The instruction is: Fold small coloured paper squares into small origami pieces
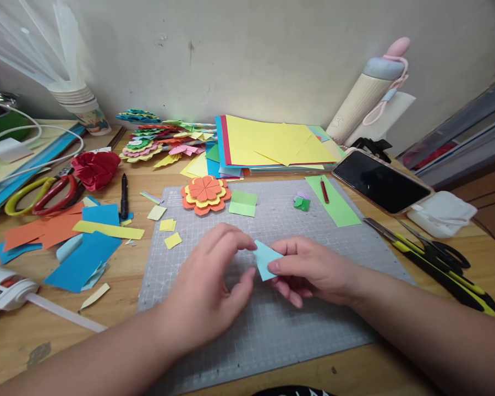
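A small light-blue piece of folded paper (264, 258) is pinched between the thumb and fingers of my right hand (313, 267), above the grey cutting mat (214, 352). My left hand (214, 275) is just left of it, thumb and index finger apart, the index fingertip at the paper's upper corner. Beyond my hands, on the mat, lie a layered orange and yellow paper flower (206, 193), a creased light-green paper piece (243, 203) and a small green and purple folded piece (301, 202). Small yellow squares (173, 240) lie to the left.
Blue and orange scraps (84, 261), red-and-yellow scissors (41, 195), a black pen (124, 195) and a glue gun (8, 291) are left. Coloured sheets (272, 140) lie behind the mat. On the right are a phone (381, 180), a utility knife (429, 267), black scissors (443, 253) and a bottle (365, 96).
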`<state>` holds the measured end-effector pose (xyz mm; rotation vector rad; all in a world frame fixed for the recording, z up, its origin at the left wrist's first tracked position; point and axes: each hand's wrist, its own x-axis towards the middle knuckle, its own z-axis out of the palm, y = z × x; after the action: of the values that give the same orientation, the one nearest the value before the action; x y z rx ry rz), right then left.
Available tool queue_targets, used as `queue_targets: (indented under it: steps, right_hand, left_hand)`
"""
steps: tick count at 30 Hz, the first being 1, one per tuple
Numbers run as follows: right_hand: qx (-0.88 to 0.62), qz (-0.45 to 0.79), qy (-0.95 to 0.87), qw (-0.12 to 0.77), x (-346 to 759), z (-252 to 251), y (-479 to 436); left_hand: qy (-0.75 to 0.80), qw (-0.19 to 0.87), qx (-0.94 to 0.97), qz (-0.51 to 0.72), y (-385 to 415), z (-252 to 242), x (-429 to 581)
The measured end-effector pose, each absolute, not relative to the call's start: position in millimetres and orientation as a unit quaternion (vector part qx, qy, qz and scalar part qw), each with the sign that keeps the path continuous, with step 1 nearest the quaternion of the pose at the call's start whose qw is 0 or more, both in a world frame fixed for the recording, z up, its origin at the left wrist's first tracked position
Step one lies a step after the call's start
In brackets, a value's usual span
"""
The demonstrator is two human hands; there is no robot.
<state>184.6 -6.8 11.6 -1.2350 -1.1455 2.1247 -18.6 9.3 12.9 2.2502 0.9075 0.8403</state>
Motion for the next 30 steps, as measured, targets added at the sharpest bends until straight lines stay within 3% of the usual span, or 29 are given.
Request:
queue_targets:
  steps: [3,5,9,11,14,19,30]
  right_hand:
    - [-0.428,0.780,-0.426,0.163,183.4,11.9,-6.6]
    - [-0.455,0.722,-0.484,0.193,182.9,11.8,-7.1]
    - [-0.515,0.389,-0.708,0.286,185.8,10.7,-8.6]
    - [-0.472,0.245,-0.808,0.254,187.8,9.6,-8.6]
    - [-0.409,0.149,-0.880,0.189,189.2,6.8,-7.7]
    - [-0.376,0.129,-0.904,0.157,188.6,1.9,-7.2]
    - [-0.406,0.237,-0.869,0.151,187.9,1.6,-4.8]
  left_hand:
    - [0.244,0.140,0.918,0.281,13.4,13.9,-23.2]
    - [0.227,0.089,0.933,0.265,16.1,14.0,-24.7]
    - [0.263,0.042,0.938,0.223,18.9,12.0,-24.3]
    - [0.276,0.035,0.938,0.206,19.2,9.8,-23.0]
    - [0.282,0.045,0.941,0.180,18.6,6.2,-20.8]
    - [0.298,0.098,0.941,0.125,14.6,4.5,-18.6]
    - [0.359,0.219,0.904,0.073,15.3,10.1,-18.2]
